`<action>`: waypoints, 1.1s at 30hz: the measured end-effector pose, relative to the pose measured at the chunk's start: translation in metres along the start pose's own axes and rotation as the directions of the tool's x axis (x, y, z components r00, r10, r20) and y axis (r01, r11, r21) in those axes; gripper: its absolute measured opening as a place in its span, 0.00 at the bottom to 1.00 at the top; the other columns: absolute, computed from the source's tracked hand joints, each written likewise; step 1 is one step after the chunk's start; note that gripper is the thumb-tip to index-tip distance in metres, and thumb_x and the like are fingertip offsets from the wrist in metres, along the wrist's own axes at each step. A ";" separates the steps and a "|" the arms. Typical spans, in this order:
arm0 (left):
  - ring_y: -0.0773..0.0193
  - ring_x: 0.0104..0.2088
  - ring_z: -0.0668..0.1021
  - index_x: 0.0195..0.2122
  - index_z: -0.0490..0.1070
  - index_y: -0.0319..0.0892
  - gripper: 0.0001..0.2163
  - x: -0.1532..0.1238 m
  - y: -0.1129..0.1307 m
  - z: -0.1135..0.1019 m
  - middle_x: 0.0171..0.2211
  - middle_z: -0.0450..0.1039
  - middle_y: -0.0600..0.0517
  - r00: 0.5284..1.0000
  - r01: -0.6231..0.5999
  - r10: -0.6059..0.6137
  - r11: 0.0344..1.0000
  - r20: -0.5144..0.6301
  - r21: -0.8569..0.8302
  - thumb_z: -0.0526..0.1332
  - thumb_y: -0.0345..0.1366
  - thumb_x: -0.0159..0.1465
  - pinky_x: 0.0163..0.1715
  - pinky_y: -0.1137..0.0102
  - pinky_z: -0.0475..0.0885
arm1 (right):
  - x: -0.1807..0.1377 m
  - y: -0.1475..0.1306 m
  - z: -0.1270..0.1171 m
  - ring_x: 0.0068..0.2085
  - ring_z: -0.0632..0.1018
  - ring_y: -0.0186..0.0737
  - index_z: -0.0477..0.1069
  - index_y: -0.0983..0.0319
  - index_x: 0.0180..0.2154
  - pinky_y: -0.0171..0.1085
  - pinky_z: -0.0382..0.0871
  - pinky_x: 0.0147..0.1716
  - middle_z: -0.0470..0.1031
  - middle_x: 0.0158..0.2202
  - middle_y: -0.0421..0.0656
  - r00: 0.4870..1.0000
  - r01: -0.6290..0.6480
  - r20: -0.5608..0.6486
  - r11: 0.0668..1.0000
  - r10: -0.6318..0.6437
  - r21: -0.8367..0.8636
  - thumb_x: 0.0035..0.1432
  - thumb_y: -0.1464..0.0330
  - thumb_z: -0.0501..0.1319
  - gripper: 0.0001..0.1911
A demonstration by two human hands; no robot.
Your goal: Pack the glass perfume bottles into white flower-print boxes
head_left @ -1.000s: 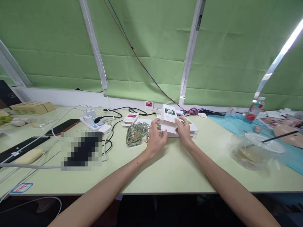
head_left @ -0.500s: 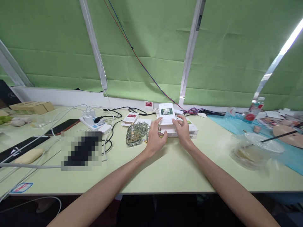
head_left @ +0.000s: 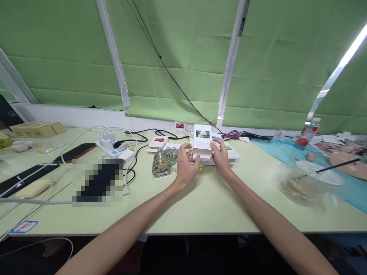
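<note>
A white carton (head_left: 203, 138) printed with a white flower stands tilted in front of me, its lower end flap open towards me. My right hand (head_left: 221, 157) grips its right edge between thumb and fingers. My left hand (head_left: 185, 165) is at the carton's lower left, fingers curved and apart, the thumb close to the flap; whether it touches is unclear. Under that thumb lies a small yellowish object (head_left: 201, 168), partly hidden. Several clear glass perfume bottles (head_left: 162, 168) stand just left of my left hand. Behind my right hand lies another white box (head_left: 233, 156).
Cartons with red flower pictures (head_left: 158, 142) lie behind the bottles. A power strip (head_left: 114, 150) with tangled cables and a dark phone (head_left: 77, 152) are to the left. To the right are a lidded plastic cup (head_left: 309, 187), a drink bottle (head_left: 306, 133) and a blue sheet (head_left: 266, 147).
My left fingers have loosened and shifted slightly left, off the carton's edge. The carton has moved a little right and its lower flap shows more. My right hand keeps its hold.
</note>
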State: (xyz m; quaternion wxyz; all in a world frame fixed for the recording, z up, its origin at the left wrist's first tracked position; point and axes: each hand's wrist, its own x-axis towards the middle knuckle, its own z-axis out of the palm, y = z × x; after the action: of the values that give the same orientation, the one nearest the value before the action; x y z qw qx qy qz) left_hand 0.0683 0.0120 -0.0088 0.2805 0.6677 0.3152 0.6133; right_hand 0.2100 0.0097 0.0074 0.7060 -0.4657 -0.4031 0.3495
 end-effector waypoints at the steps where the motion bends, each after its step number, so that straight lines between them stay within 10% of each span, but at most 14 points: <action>1: 0.61 0.44 0.78 0.50 0.59 0.44 0.18 0.000 -0.001 0.000 0.51 0.66 0.44 1.000 0.016 -0.017 1.000 -0.008 -0.019 0.63 0.33 0.60 0.38 0.66 0.80 | 0.000 0.001 0.000 0.22 0.65 0.31 0.67 0.56 0.51 0.33 0.57 0.22 0.72 0.28 0.35 1.000 -0.010 0.003 1.000 0.010 0.011 0.49 0.50 0.67 0.31; 18: 0.65 0.41 0.76 0.41 0.65 0.44 0.06 0.000 -0.002 0.000 0.45 0.63 0.48 0.998 -0.055 0.055 0.998 0.001 0.019 0.60 0.32 0.63 0.36 0.69 0.80 | -0.004 -0.002 0.000 0.21 0.61 0.31 0.66 0.51 0.61 0.33 0.55 0.20 0.74 0.32 0.37 0.986 0.097 0.135 0.995 -0.094 -0.018 0.57 0.46 0.61 0.33; 33: 0.61 0.42 0.75 0.42 0.67 0.43 0.04 0.005 0.000 -0.004 0.43 0.69 0.47 0.992 -0.016 0.026 0.997 -0.121 0.079 0.56 0.34 0.67 0.36 0.68 0.76 | -0.004 -0.004 -0.002 0.25 0.74 0.37 0.66 0.53 0.60 0.38 0.72 0.27 0.73 0.26 0.36 0.943 0.004 0.332 0.998 -0.027 0.070 0.50 0.50 0.69 0.37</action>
State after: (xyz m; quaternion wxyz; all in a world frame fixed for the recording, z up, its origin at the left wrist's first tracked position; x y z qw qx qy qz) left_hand 0.0647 0.0162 -0.0055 0.2282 0.6427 0.3482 0.6431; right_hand 0.2107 0.0042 0.0096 0.6460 -0.3728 -0.5078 0.4311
